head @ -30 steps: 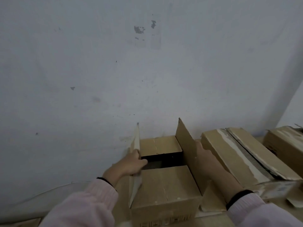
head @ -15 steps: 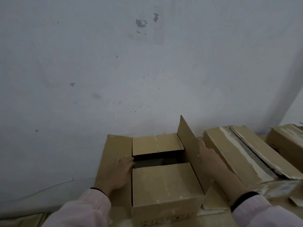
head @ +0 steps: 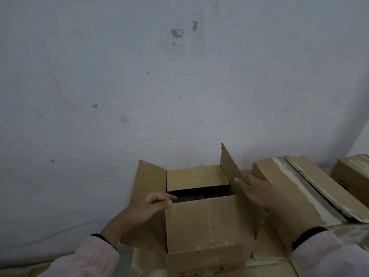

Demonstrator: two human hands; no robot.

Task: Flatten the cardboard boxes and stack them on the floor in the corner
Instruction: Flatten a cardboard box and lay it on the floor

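A brown cardboard box (head: 207,226) stands in front of me with its top partly open. Its left flap (head: 149,180) lies folded outward and flat. Its right flap (head: 229,164) stands up, tilted to the right. My left hand (head: 151,204) rests on the left flap, fingers curled at the edge of the near inner flap by the dark opening. My right hand (head: 257,192) lies flat against the outer face of the right flap, fingers spread. Both sleeves are pale pink.
A longer cardboard box (head: 311,188) with torn tape lies close on the right, touching my right forearm. Another box (head: 353,170) sits at the far right edge. A stained white wall (head: 179,86) rises right behind the boxes. Flat cardboard pieces (head: 265,254) lie underneath.
The left flap went from upright to folded flat outward under my left hand. That hand then slid to the edge of the opening. My right hand stays against the right flap.
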